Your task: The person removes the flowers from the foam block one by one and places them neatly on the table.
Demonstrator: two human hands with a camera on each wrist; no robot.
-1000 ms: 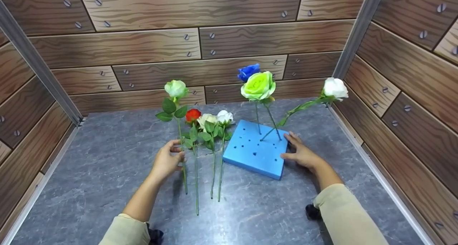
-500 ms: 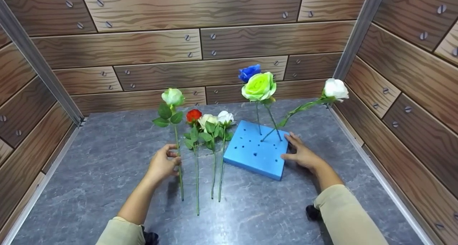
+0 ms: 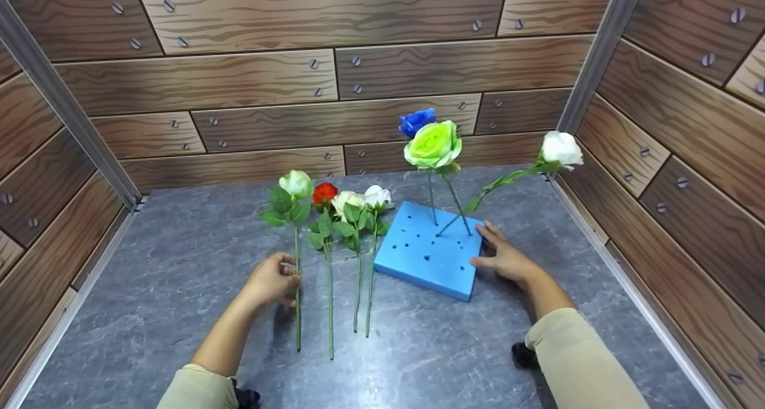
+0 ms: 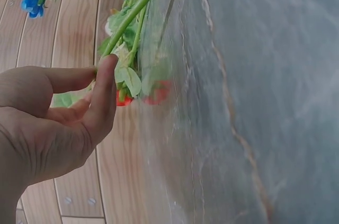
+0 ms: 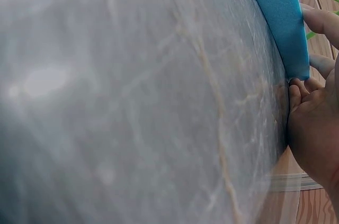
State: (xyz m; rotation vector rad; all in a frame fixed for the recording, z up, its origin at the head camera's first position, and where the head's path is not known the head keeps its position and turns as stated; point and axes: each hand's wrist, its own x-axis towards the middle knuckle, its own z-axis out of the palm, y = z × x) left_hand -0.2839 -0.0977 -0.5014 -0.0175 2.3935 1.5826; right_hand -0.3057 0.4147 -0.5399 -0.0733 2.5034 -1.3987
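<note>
My left hand (image 3: pixel 272 282) pinches the stem of a pale green rose (image 3: pixel 296 183) between thumb and fingers; in the left wrist view the stem (image 4: pixel 130 20) slants up out of the fingertips. Its leafy head lies left of a red rose (image 3: pixel 325 192), a cream rose (image 3: pixel 348 203) and a white rose (image 3: pixel 377 196) on the table. At the right side of a blue foam block (image 3: pixel 418 265) with holes, my right hand (image 3: pixel 507 258) holds the edge, thumb and fingers spread along it. The right wrist view shows fingers bent around the block's corner (image 5: pixel 296 60).
Standing in the block are a blue rose (image 3: pixel 416 122), a bright green rose (image 3: pixel 433 145) and a white rose (image 3: pixel 560 149) leaning far right. Wood-patterned walls (image 3: pixel 412 68) enclose the grey marbled table (image 3: pixel 179 265) at the back and sides.
The left hand has drawn the pale green rose toward me and slightly left, and its head has come down level with the other lying roses. The right hand and block have stayed put.
</note>
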